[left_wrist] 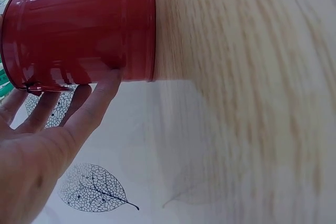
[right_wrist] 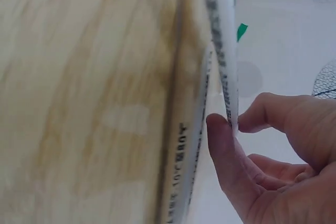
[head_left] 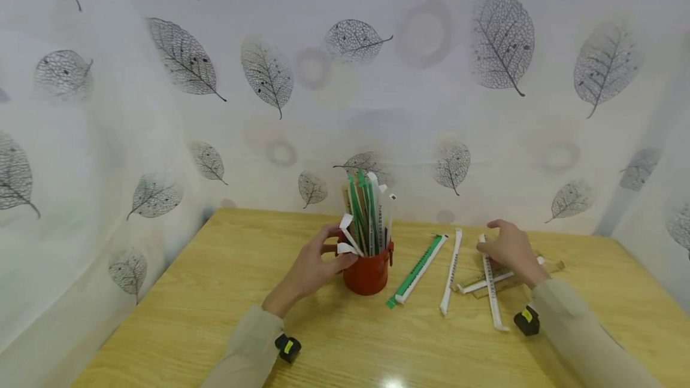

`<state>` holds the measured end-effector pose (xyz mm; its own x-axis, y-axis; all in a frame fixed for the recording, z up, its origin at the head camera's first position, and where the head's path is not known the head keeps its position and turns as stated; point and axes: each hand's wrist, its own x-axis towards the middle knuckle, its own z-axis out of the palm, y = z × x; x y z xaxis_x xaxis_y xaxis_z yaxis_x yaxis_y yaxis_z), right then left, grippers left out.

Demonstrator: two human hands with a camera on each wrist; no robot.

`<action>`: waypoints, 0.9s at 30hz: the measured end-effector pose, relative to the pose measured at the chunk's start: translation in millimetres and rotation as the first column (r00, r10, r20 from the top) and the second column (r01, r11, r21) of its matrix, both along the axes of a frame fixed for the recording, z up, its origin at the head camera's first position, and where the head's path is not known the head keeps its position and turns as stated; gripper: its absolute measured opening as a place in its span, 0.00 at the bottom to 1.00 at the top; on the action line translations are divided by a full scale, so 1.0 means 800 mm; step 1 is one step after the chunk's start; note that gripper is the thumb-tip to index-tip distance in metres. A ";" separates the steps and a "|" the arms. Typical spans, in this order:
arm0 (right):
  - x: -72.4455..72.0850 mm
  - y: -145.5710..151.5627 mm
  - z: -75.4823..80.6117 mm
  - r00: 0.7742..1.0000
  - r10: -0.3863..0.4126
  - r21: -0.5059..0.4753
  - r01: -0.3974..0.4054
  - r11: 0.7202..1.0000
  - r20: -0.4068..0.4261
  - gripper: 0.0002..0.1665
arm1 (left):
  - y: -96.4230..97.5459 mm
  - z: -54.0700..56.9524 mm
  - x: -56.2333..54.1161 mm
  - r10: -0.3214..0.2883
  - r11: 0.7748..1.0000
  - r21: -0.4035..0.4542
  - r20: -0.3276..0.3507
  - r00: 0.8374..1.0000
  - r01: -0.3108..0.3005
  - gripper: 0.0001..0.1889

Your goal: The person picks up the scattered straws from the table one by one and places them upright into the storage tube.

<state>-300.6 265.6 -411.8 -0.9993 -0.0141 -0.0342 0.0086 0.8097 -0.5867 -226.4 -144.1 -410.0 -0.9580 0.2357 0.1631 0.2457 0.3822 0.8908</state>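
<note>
A red bucket (head_left: 366, 277) stands upright on the table, filled with straws (head_left: 371, 214), some green and some in white paper wrappers. My left hand (head_left: 309, 262) holds its left side, thumb toward the front and fingers toward the back. Two white wrapper ends (head_left: 346, 221) lean out over that hand. In the left wrist view, fingertips touch the red wall (left_wrist: 79, 30). At the right, my right hand (head_left: 509, 250) pinches the far end of a white paper-wrapped straw (head_left: 492, 298) between thumb and finger. The right wrist view shows this straw (right_wrist: 226, 66) slanting up from the table.
Between bucket and right hand lie a green straw (head_left: 423, 265) beside a white-wrapped one, and another white-wrapped straw (head_left: 451, 271). Brown and white wrapped straws (head_left: 498, 283) cross under the right hand. A leaf-print cloth (head_left: 345, 106) hangs behind the wooden table (head_left: 242, 244).
</note>
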 end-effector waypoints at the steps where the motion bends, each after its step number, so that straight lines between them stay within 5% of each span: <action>1: 0.002 0.001 0.001 1.000 0.005 -0.002 -0.005 1.000 -0.020 0.43 | 0.000 0.000 0.000 -0.002 1.000 0.000 0.001 1.000 0.002 0.30; 8: 0.014 -0.001 0.027 0.986 0.047 -0.086 -0.062 0.994 -0.160 0.40 | 0.001 -0.001 0.000 -0.005 1.000 0.001 -0.003 1.000 0.005 0.30; 16: 0.035 -0.003 0.058 0.934 0.032 -0.149 -0.090 0.985 -0.355 0.31 | 0.001 -0.002 0.000 -0.006 1.000 0.000 -0.013 1.000 0.006 0.30; 20: 0.048 -0.009 0.070 0.894 -0.026 -0.219 -0.081 0.972 -0.447 0.28 | 0.001 -0.003 0.000 -0.001 1.000 -0.001 -0.011 1.000 0.001 0.30; 27: 0.059 -0.024 0.089 0.782 -0.089 -0.312 -0.140 0.940 -0.618 0.26 | 0.000 -0.002 0.001 0.002 1.000 -0.002 -0.009 1.000 -0.002 0.30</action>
<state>-253.1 246.2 -340.3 -0.7998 0.0642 0.5968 -0.4632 0.5665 -0.6816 -225.7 -143.9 -411.5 -0.9571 0.2337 0.1715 0.2529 0.3842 0.8879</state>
